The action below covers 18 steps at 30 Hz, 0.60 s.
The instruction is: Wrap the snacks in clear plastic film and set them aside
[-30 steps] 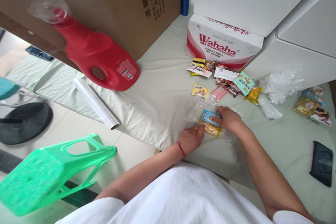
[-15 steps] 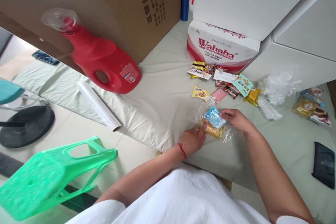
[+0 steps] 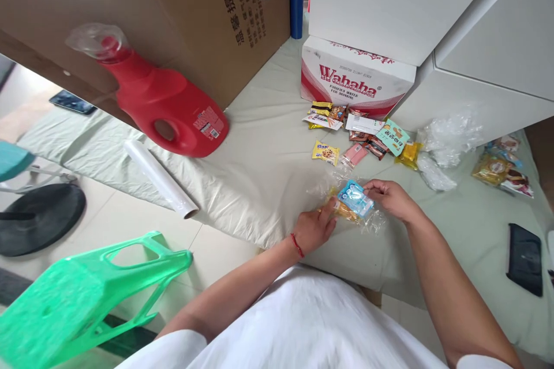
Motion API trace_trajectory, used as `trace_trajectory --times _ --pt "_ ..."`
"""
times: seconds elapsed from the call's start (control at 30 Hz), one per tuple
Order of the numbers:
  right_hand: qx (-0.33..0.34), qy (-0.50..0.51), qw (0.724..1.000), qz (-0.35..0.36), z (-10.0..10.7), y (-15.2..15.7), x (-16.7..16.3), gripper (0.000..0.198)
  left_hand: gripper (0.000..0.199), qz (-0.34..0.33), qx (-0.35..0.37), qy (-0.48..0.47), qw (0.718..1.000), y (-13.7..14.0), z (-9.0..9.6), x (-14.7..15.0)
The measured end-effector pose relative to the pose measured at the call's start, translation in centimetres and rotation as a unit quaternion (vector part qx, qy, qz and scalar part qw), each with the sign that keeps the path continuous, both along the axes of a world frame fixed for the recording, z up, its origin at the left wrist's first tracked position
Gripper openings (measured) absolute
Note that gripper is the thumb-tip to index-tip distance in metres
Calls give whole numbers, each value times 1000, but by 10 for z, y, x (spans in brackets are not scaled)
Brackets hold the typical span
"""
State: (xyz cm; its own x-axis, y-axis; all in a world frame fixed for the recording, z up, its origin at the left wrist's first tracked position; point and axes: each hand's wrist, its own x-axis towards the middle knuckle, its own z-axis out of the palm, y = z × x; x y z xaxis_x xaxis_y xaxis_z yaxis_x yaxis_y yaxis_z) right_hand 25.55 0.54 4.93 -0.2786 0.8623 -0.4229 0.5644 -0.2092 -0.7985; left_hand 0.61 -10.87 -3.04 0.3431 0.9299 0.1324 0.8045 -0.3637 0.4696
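A blue snack packet (image 3: 355, 198) sits tilted on top of an orange packet (image 3: 343, 211), both lying on a sheet of clear plastic wrap (image 3: 375, 220) near the front edge of the cloth-covered surface. My right hand (image 3: 392, 198) pinches the blue packet's right end. With fingers pressed down, my left hand (image 3: 315, 226) rests on the wrap and the orange packet's left end; a red cord circles its wrist.
Loose snack packets (image 3: 359, 135) lie in front of a Wahaha carton (image 3: 355, 82). Crumpled plastic (image 3: 448, 139) and more snacks (image 3: 497, 167) are at right, with a black device (image 3: 524, 258). A red jug (image 3: 160, 104), wrap roll (image 3: 161, 177), green stool (image 3: 78, 294) stand left.
My right hand lifted the blue packet's end and turned it so it now sits tilted over the orange packet. My left hand stayed pressed at the left end.
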Motion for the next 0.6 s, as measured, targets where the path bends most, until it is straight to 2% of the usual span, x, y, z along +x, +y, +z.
trace_trajectory --times 0.1,0.17,0.27,0.37,0.53,0.6 --pt "-19 9 1000 6 -1 -4 2 42 48 33 40 -61 997 6 4 -9" --pt "-32 15 999 11 -3 -6 3 41 50 32 64 -80 994 16 11 -16" --pt "-43 17 999 20 -4 -7 3 41 65 3 71 -74 995 38 25 -24" --pt "-38 14 999 19 -6 -6 1 41 78 -27 42 -50 998 61 37 -27" --pt "-49 34 998 28 -10 -6 1 42 75 -131 -14 -11 991 90 47 -27" --pt "-47 41 998 25 -12 -6 2 42 67 -143 -11 4 990 96 47 -31"
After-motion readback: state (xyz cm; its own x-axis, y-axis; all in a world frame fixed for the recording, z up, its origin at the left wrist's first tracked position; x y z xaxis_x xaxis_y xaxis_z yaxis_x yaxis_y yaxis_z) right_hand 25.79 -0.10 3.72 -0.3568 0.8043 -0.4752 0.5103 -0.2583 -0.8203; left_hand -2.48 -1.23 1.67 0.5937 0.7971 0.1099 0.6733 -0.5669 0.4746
